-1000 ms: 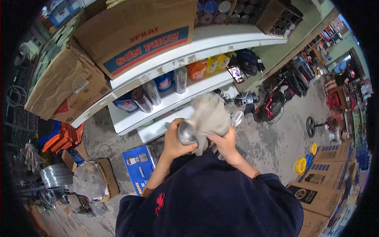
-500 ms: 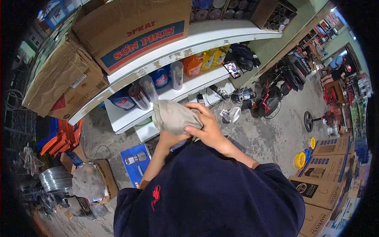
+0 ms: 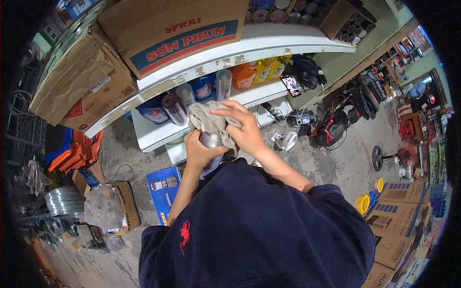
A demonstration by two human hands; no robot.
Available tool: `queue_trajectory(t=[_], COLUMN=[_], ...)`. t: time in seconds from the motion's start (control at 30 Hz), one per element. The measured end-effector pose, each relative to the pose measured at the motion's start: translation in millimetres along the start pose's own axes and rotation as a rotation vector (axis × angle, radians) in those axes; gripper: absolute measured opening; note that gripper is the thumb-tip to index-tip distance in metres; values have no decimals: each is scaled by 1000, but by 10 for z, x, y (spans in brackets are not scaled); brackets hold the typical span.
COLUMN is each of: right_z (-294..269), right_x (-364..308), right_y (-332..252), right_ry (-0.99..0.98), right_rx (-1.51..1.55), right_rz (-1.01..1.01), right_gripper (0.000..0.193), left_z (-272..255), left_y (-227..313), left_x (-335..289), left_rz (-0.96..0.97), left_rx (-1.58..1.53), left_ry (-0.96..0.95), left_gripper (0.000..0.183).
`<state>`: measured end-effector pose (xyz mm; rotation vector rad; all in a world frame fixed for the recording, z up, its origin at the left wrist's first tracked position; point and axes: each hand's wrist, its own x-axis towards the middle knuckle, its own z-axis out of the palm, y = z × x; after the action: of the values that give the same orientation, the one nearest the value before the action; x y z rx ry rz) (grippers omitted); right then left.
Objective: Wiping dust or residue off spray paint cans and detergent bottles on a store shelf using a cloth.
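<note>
In front of my chest my left hand (image 3: 198, 152) is wrapped round a smooth silver-grey rounded object (image 3: 210, 140), whose kind I cannot make out. A crumpled beige cloth (image 3: 207, 118) lies over its far end. My right hand (image 3: 248, 130) grips this cloth from the right side and presses it against the object. Just beyond the hands, on the lower white shelf (image 3: 249, 97), stand a dark-topped clear cylinder (image 3: 175, 111) and two other clear cylinders (image 3: 223, 85). Most of the object is hidden by cloth and fingers.
Blue-liquid bottles (image 3: 201, 89), orange (image 3: 245, 77) and yellow pouches, and a lit phone (image 3: 290, 85) share the shelf. Cardboard boxes (image 3: 177, 33) sit above. A blue box (image 3: 164, 189), a wire coil (image 3: 64, 203) and a small white fan (image 3: 286, 140) are low down around me.
The cloth was draped smoothly and is now bunched up, baring part of the grey object. My left hand shows more, and my right fingers have shifted onto the cloth's top. The view moved slightly.
</note>
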<state>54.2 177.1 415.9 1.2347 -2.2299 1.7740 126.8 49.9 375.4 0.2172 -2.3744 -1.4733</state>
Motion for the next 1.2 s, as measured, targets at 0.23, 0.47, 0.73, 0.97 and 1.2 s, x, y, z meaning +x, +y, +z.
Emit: queue_trajectory(t=[0.23,0.47,0.73,0.97,1.2], right_z=[34,2,136,136,77], right_x=[-144,-222,-264,-261,-241], right_y=[-181,-263,-188,-64,-9], right_ry=[3,-11,-53,-58,-7], right_rx=[-54,-195,-125,73,18], right_rz=[-145,-52,178,428,400], right_gripper=[35,48,56,39,41], left_z=[91,92,144,82,76], left_y=[103,16,-141,-49,3], left_x=[46,-57,-128,-200,-226], left_rz=[206,141,258,458,413], left_rx=[-263,-412,-421,-28,-91], left_ry=[195,-2,-73,38,42], left_gripper=[33,39,47,44,49])
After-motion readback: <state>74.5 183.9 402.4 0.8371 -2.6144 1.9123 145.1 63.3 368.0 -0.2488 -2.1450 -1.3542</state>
